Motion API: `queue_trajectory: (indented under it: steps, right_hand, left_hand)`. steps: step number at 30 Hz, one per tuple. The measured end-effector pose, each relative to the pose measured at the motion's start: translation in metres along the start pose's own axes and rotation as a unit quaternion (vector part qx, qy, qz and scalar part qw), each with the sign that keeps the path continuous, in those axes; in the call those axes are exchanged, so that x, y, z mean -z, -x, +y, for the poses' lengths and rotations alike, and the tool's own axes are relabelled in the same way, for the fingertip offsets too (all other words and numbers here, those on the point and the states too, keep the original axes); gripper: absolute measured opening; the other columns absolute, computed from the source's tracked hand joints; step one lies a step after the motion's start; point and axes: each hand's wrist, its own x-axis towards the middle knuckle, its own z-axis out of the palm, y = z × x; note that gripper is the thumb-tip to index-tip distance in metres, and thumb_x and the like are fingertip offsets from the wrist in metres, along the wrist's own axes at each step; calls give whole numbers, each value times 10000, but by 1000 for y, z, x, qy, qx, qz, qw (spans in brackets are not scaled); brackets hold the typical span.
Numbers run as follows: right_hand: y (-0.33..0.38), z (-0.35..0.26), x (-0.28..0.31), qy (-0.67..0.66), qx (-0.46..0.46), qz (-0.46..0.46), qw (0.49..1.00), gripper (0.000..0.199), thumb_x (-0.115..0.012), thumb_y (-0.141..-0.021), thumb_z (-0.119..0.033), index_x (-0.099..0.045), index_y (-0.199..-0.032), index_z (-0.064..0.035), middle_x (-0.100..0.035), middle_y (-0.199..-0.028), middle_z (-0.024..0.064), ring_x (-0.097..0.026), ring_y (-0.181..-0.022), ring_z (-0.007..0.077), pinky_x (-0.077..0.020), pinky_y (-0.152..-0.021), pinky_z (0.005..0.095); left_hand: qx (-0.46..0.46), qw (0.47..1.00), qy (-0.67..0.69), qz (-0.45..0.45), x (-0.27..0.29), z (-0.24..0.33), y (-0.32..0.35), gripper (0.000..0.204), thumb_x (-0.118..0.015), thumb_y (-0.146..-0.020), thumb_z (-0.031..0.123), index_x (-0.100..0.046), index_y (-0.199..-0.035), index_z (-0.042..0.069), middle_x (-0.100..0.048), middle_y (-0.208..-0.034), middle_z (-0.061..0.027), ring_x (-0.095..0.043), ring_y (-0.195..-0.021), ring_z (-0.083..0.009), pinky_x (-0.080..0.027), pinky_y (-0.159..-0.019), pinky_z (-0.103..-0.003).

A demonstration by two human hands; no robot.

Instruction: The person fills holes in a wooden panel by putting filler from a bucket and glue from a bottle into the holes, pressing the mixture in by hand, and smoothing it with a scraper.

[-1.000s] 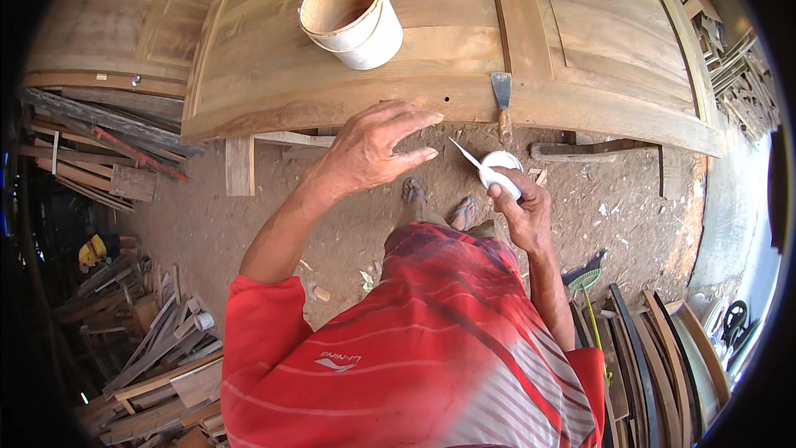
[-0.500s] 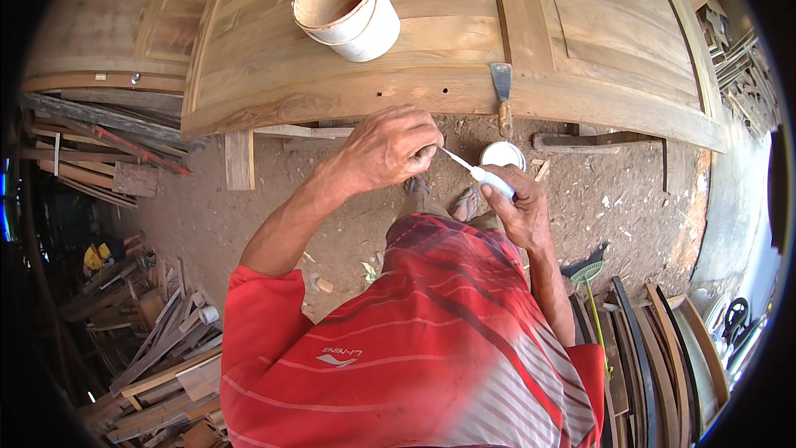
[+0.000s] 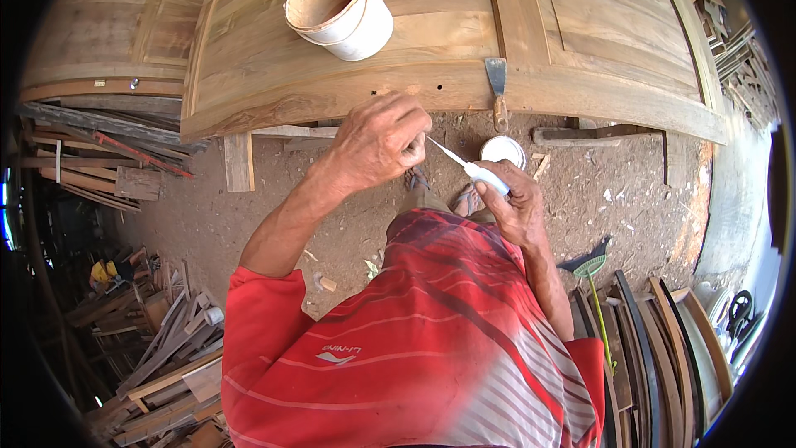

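My right hand point(image 3: 522, 209) is wrapped round a small white squeeze bottle point(image 3: 483, 175) with a long thin nozzle, which points up and left. The nozzle's tip ends just beside my left hand point(image 3: 380, 143). The fingers of that hand are curled in a pinch, and whatever they hold is hidden. Beyond my hands lies a panelled wooden door point(image 3: 332, 103), with two small dark holes near its front edge. A putty knife point(image 3: 497, 87) rests on that edge, its wooden handle sticking out over it.
A white bucket point(image 3: 358, 31) with a stained inside stands on the door. Below the edge, a round white lid or tub point(image 3: 503, 150) shows near my feet. Wood offcuts point(image 3: 170, 348) are heaped at the left; long boards point(image 3: 655, 357) and a green rake-like tool point(image 3: 591, 265) lie at the lower right.
Both hands have shifted slightly left, still close together with the bottle between them. The bucket and putty knife also appear a little further left, as the whole view has moved slightly.
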Motion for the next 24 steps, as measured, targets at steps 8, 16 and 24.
queue_trajectory:
  steps: [8,16,24]
  right_hand:
    - [3,15,19,-62,-5,61,996,272,-736,-1013,-185,-757,-1229,-21,-692,-932,20,-595,-761,80,-484,-660,252]
    - [8,21,12,-123,-48,65,989,402,-679,-1065,-273,-675,-1367,-8,-695,-955,54,-599,-738,97,-484,-663,267]
    - [-28,26,-3,-290,-102,74,949,556,-649,-1075,-358,-592,-1461,39,-683,-1066,65,-536,-795,98,-462,-691,286]
  left_hand:
    - [73,996,-28,46,38,-26,2,133,-766,-855,57,-657,-928,37,-673,-879,-129,-661,-785,-364,-540,-705,-461]
    - [314,915,-15,-252,-10,-59,89,353,-730,-980,365,-742,-1108,36,-735,-1093,-227,-687,-1089,-425,-536,-946,-522]
    - [481,864,-39,143,-40,-193,147,621,-694,-993,352,-561,-1484,-3,-587,-1477,-286,-526,-1414,-429,-434,-1171,-484]
